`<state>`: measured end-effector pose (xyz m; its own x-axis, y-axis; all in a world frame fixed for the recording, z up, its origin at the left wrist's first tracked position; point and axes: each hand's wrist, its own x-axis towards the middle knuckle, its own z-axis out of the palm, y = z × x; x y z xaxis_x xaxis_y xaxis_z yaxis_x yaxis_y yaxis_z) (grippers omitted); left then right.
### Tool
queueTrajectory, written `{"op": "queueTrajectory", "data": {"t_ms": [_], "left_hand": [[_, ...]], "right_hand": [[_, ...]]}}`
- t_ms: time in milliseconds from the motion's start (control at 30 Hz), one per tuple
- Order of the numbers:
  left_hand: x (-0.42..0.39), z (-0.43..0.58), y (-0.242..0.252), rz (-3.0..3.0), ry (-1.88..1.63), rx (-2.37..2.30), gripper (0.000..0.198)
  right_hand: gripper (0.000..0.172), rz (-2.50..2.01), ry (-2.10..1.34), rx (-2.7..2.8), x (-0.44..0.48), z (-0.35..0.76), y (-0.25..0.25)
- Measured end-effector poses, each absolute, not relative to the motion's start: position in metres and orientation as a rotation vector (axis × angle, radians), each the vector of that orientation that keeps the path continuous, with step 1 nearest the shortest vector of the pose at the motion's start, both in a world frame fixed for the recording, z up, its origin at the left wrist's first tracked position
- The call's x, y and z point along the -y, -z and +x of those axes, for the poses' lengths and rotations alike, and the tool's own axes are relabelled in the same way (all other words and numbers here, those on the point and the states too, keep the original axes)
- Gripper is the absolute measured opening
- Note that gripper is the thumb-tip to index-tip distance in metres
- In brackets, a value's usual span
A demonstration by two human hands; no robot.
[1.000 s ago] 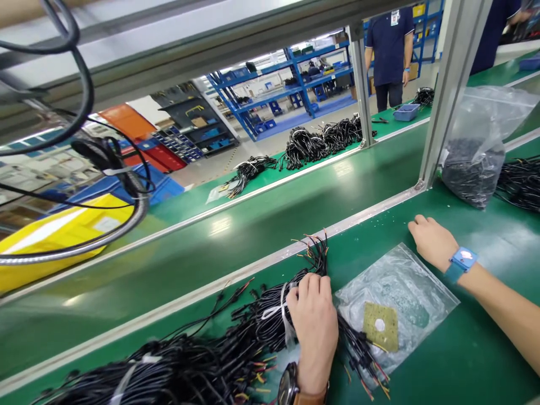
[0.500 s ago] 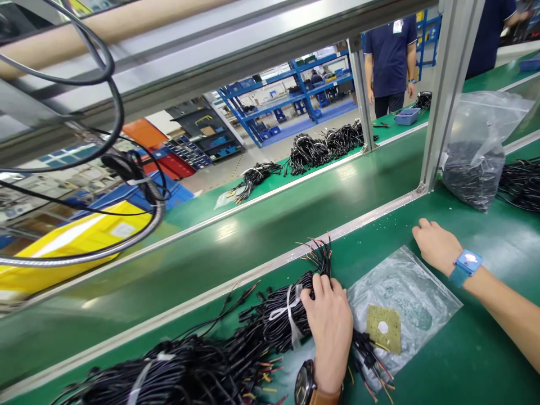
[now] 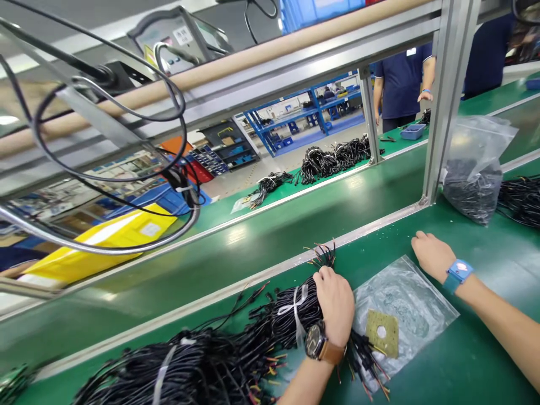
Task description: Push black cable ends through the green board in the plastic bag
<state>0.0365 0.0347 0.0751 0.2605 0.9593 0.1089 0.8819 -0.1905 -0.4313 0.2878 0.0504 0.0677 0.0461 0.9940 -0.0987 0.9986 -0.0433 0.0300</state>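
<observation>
My left hand [image 3: 336, 301] is curled over a bundle of black cables [image 3: 291, 315] bound with a white tie, gripping it on the green bench; a brown-strapped watch sits on that wrist. My right hand [image 3: 431, 254] rests on the bench with its fingers curled under, just beyond the far corner of a clear plastic bag [image 3: 405, 309] that has a yellow-green square sponge [image 3: 382, 333] lying on it. Nothing shows inside the right hand. A blue wristband circles my right wrist.
More tied black cable bundles [image 3: 181, 371] lie at the lower left. A plastic bag of black parts [image 3: 472, 174] stands by an aluminium post [image 3: 439, 107]. A conveyor belt [image 3: 253, 247] runs beyond. Across it lie cable piles [image 3: 333, 157], and a person in dark blue [image 3: 400, 84] stands there.
The view has tilted up and shifted. My left hand has slid forward along the cable bundle toward its wire ends. The right hand stays almost where it was.
</observation>
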Motion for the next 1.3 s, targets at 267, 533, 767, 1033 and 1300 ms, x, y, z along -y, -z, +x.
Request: {"op": "queueTrajectory", "data": {"t_ms": [267,533,767,1033,1300], "left_hand": [[-0.055,0.044,-0.064,-2.102,-0.152,1.761,0.032],[-0.055,0.042,-0.064,-2.134,0.027,1.790,0.026],[-0.037,0.029,-0.068,-2.426,0.238,1.703,0.021],[0.003,-0.004,-0.064,-3.105,0.412,1.300,0.015],[0.006,-0.001,-0.063,-3.072,0.196,1.304,0.023]], "right_hand": [[0.028,2.254,0.045,-2.159,-0.054,0.284,-0.064],[0.022,2.294,-0.073,-2.252,-0.058,0.286,-0.060],[0.014,2.252,-0.139,-2.388,-0.054,0.277,-0.067],[0.017,2.011,-0.149,-2.706,-0.045,0.260,-0.068],[0.020,1.899,-0.144,-2.878,-0.041,0.258,-0.061]]}}
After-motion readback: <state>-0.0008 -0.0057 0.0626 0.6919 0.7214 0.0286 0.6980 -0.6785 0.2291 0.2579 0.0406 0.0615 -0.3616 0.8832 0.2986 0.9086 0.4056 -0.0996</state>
